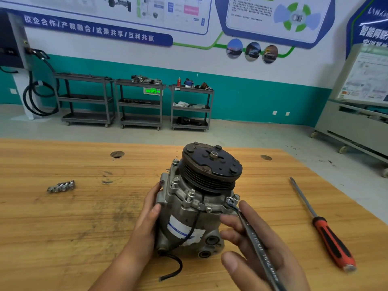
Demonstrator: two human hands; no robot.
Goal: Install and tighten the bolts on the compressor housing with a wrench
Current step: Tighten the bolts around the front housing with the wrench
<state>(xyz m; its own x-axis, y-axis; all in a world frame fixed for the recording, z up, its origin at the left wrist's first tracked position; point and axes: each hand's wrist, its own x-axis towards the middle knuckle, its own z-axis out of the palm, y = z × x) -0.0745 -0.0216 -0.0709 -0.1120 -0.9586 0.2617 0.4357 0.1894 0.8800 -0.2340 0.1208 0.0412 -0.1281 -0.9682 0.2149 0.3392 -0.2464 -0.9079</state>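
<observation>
1. Head view, the workpiece: the compressor housing (189, 219) stands on the table (63, 238), near the middle, tilted so that its black pulley (212, 164) faces up and away. This turns the flange bolts toward the person.
2. The left hand (147, 219) grips the housing's left side, thumb in front and fingers round the back. This probably braces it against the turning force.
3. The right hand (252, 244) holds the wrench (260, 248), its fingers loosely bent round the shaft. The wrench head sits on the right-hand flange bolt (229, 200), so this bolt appears to be the one being tightened.
4. Spare bolts (60, 186) lie together well to the left, likely awaiting fitting.
5. A red-handled screwdriver (327, 234) lies to the right, untouched.
</observation>
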